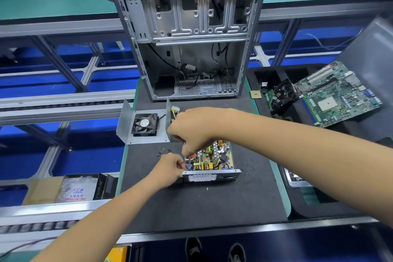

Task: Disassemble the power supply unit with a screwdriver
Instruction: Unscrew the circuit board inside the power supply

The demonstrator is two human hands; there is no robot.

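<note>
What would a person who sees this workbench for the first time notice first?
Probably the two hands meeting over the opened power supply unit in the middle of the black mat: the right hand grips a screwdriver pointed down at its left corner, and the left hand steadies that corner. Behind stands the empty computer case, with the removed fan cover at its foot.

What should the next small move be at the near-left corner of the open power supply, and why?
Probably turn the screwdriver to back out a screw there. The right hand holds it upright with the tip down at the circuit board's near-left corner, the left hand steadies the shaft and case, the cover with the fan is already off, and loose screws lie beside it.
</note>
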